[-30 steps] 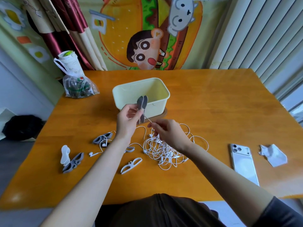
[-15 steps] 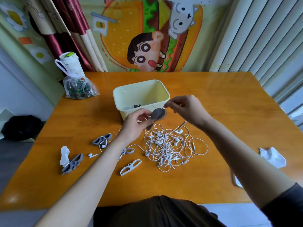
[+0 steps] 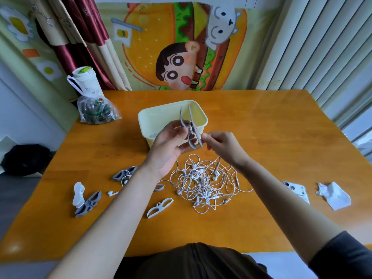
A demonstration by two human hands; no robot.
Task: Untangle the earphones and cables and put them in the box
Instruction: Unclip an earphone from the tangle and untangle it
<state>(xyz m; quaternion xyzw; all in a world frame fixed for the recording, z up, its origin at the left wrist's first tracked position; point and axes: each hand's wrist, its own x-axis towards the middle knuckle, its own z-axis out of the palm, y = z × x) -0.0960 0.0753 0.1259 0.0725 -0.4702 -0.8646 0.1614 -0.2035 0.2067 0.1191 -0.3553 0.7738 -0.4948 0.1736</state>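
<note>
Nearest: earphone tangle (image 3: 205, 184) lies loose on the table (image 3: 261, 127), many white cords looped through one another, buds scattered inside. A white winder (image 3: 160, 207) sits just beside its left edge.

Handling, judged: cords are light, limp and thin, and will snag and tighten if pulled. Best taken at a bud or plug and fed out through the loops, not yanked.

Above the tangle: left hand (image 3: 171, 146) has its fingers curled round a grey winder (image 3: 190, 129), held upright. Right hand (image 3: 221, 146) has thumb and forefinger pinched against the winder's lower edge. Whether a cord is in that pinch is too small to tell.

Behind the hands: box (image 3: 157, 117), pale yellow, open-topped. Its contents are mostly hidden.
</note>
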